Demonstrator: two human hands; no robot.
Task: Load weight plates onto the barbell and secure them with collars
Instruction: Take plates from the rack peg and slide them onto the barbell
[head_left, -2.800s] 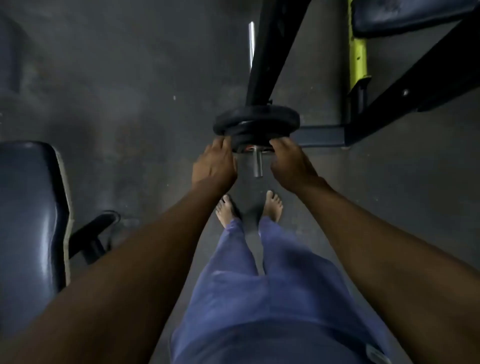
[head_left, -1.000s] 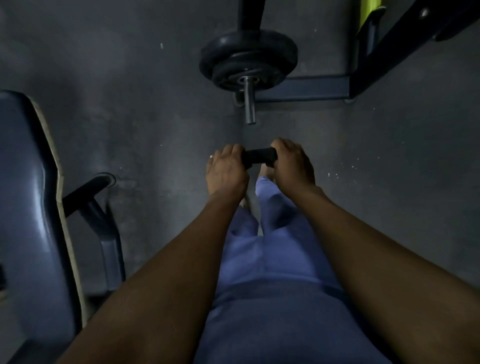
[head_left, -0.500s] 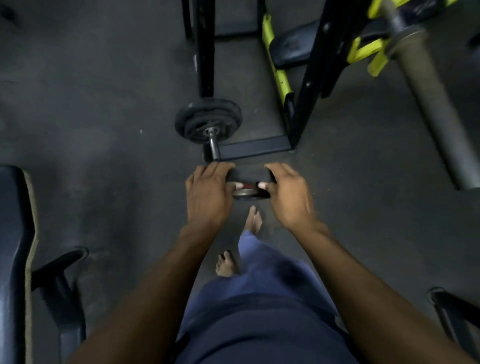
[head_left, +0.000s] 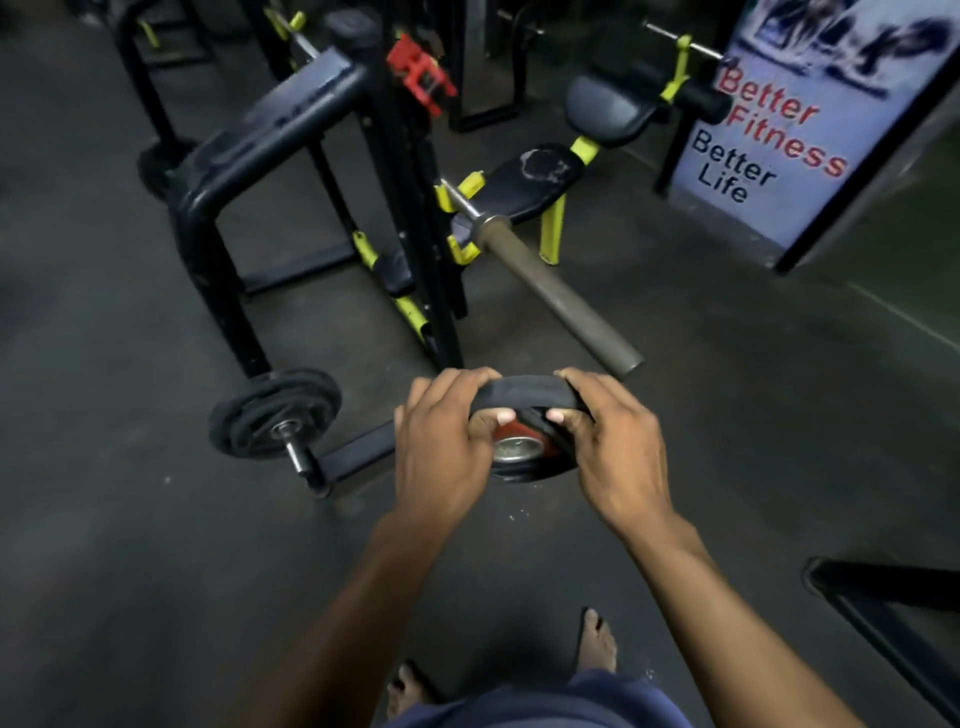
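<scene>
A small black weight plate (head_left: 524, 397) with a red and silver hub is held in the air at centre. My left hand (head_left: 441, 452) grips its left rim and my right hand (head_left: 613, 457) grips its right rim, thumbs on the near face. Just beyond and to the right, the bare grey barbell sleeve (head_left: 561, 301) points toward me from a black and yellow rack (head_left: 415, 218). Its end lies a short way past my right fingers. A red collar (head_left: 421, 78) hangs high on the rack upright.
A storage peg with black plates (head_left: 275, 413) sticks out low on the left. A padded bench (head_left: 535, 179) sits behind the bar. A sign (head_left: 789, 130) leans at the right. A dark frame bar (head_left: 883, 613) crosses the lower right. My bare feet (head_left: 597, 647) stand below.
Both hands pulled a plate off the storage peg, then carried it up and to the right. The view has lifted, and the barbell sleeve now lies just beyond the plate.
</scene>
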